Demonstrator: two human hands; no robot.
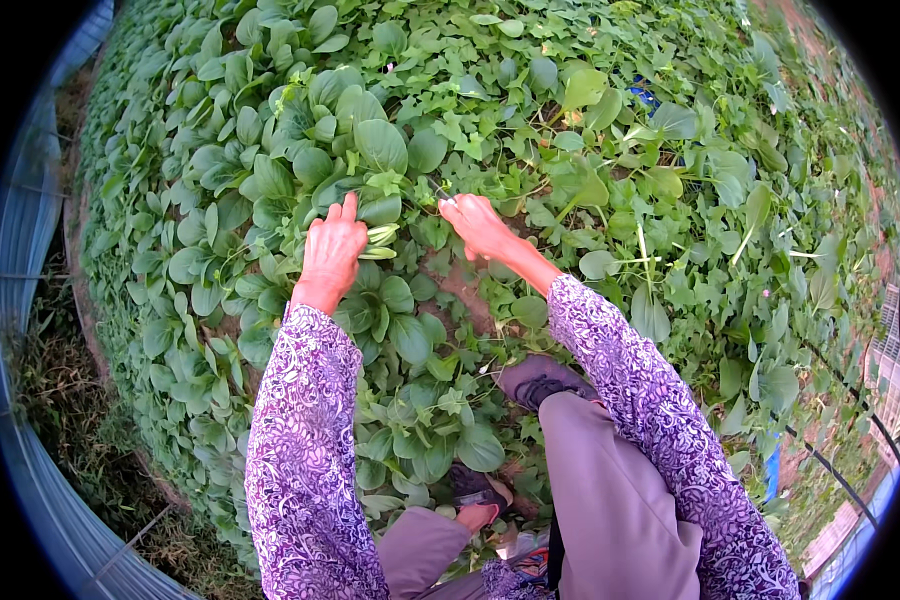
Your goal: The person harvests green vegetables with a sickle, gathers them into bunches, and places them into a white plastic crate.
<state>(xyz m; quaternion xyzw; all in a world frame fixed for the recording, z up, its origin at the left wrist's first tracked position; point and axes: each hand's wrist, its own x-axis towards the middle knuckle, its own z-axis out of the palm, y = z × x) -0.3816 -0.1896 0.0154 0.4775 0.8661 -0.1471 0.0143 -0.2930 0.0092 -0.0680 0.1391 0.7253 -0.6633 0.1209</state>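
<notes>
Among leafy plants [255, 185], left fingers [350, 207] around a pale-stemmed bunch [380, 241], right fingers [454, 211] around a thin blade [437, 189]

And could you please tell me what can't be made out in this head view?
In the head view:
How many pale stems the left hand holds: its back hides the palm.
What the thin thing at the right hand is: too small.
The blue thing's shape, upper right: leaves cover it.
The pale lattice's full extent: cut by the right rim.
</notes>
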